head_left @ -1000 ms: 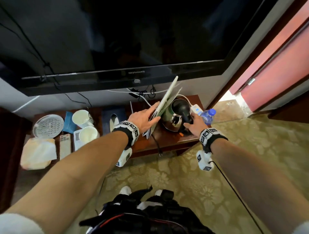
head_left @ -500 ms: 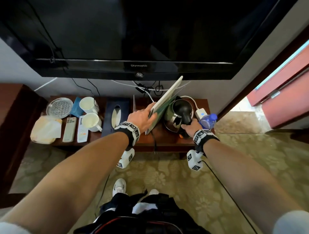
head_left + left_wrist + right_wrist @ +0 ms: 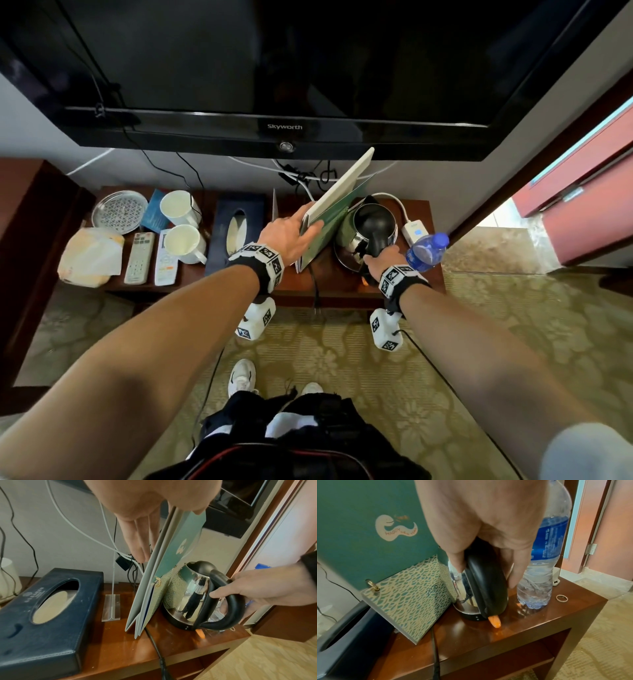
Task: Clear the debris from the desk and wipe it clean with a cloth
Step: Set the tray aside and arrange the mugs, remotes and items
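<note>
Two hands busy: left hand [image 3: 291, 233] pinches calendar [image 3: 173, 561]; right hand [image 3: 383, 258] grips kettle [image 3: 193, 592], base hidden.

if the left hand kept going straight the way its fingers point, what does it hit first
Likely the tangle of cables hanging below the TV, then the wall. The left hand holds the calendar with fingers aimed up and back toward them, though depth is hard to judge.

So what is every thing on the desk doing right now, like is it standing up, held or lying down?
Left hand: holds the green calendar.
Green 2025 desk calendar: tilted, bottom edge on desk.
Right hand: grips kettle handle.
Shiny steel kettle: standing, lid shut.
Clear blue-labelled water bottle: upright.
Two white mugs: upright.
Dark blue tissue box: lying flat.
Small ring: lying flat.
</note>
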The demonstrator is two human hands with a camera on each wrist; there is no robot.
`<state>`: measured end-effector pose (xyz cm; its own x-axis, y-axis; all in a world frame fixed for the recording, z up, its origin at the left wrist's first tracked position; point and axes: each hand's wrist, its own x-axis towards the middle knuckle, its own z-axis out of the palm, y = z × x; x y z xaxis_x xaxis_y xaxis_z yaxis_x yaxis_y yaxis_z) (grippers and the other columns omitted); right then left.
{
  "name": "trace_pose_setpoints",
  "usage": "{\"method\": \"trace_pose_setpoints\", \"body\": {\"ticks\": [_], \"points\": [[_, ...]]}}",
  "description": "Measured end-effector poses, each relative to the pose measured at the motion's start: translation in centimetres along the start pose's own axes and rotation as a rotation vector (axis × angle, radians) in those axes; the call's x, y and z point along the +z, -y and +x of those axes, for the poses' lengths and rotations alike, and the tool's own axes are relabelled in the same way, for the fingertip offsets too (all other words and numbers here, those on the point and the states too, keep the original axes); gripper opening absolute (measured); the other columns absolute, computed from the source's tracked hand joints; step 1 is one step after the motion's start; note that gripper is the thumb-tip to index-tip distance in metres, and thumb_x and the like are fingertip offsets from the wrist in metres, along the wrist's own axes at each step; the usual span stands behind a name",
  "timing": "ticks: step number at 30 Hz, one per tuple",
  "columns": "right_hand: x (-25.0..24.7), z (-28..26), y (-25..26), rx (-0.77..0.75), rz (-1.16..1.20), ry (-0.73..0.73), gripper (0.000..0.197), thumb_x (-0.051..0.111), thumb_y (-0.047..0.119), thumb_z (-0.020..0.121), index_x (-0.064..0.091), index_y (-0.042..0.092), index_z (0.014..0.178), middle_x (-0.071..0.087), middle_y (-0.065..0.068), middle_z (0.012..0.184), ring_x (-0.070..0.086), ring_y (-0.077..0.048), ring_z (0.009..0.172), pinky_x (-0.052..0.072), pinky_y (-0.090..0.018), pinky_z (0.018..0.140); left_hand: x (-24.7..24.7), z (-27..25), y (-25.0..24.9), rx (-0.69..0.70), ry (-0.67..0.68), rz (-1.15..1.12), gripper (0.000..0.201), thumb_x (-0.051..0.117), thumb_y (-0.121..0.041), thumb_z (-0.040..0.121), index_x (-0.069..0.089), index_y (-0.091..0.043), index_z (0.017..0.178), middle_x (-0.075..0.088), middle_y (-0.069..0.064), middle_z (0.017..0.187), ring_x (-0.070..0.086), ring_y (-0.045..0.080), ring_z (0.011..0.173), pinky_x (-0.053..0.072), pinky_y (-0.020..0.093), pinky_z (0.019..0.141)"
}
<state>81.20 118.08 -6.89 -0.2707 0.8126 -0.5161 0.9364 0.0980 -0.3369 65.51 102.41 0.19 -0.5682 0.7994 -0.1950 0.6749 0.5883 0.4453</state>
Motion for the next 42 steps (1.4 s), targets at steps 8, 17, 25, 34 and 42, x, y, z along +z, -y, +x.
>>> {"method": "trace_pose_setpoints", "body": {"ticks": [8, 17, 25, 34, 42], "points": [[0.1, 0.4, 0.5, -0.012, 0.032, -0.027, 0.055, 0.064, 0.037, 0.090, 0.043, 0.004, 0.128, 0.060, -0.012, 0.107, 0.063, -0.030, 0.092, 0.054, -0.037, 0.078, 0.1, 0.3, -0.2, -0.014, 0.028, -0.159, 0.058, 0.032, -0.058, 0.098, 0.018, -0.040, 0.152, 0.069, 0.015, 0.103, 0.068, 0.027, 0.083, 0.056, 0.041, 0.084], [0.1, 0.2, 1.0, -0.018, 0.118, -0.045, 0.050, 0.061, 0.035, 0.090, 0.040, 0.006, 0.123, 0.060, -0.018, 0.113, 0.065, -0.037, 0.095, 0.058, -0.048, 0.080, 0.7, -0.2, -0.9, -0.076, -0.050, -0.231, 0.052, 0.031, -0.051, 0.101, 0.028, -0.034, 0.151, 0.067, 0.011, 0.099, 0.065, 0.027, 0.085, 0.052, 0.033, 0.078], [0.0, -1.1, 0.3, -0.043, 0.153, -0.055, 0.047, 0.060, 0.036, 0.090, 0.042, 0.007, 0.121, 0.058, -0.016, 0.107, 0.065, -0.035, 0.092, 0.059, -0.048, 0.078, 0.4, -0.7, -1.7, -0.075, -0.106, -0.237, 0.052, 0.031, -0.052, 0.101, 0.032, -0.032, 0.149, 0.069, 0.013, 0.100, 0.067, 0.028, 0.085, 0.056, 0.037, 0.081], [-0.4, -4.1, -0.1, -0.115, 0.134, -0.105, 0.046, 0.062, 0.038, 0.086, 0.044, 0.008, 0.117, 0.059, -0.015, 0.102, 0.064, -0.036, 0.088, 0.059, -0.049, 0.073, -0.6, -3.6, -1.6, -0.094, -0.210, -0.230, 0.053, 0.033, -0.054, 0.100, 0.045, -0.025, 0.142, 0.070, 0.015, 0.096, 0.067, 0.033, 0.085, 0.056, 0.041, 0.082], [-0.5, -8.3, 2.9, -0.224, 0.085, -0.132, 0.048, 0.062, 0.037, 0.088, 0.046, 0.005, 0.119, 0.060, -0.018, 0.108, 0.064, -0.038, 0.095, 0.059, -0.050, 0.076, -3.1, -7.9, 1.5, -0.137, -0.311, -0.297, 0.049, 0.036, -0.054, 0.099, 0.053, -0.027, 0.136, 0.071, 0.011, 0.098, 0.067, 0.029, 0.084, 0.058, 0.039, 0.077]]}}
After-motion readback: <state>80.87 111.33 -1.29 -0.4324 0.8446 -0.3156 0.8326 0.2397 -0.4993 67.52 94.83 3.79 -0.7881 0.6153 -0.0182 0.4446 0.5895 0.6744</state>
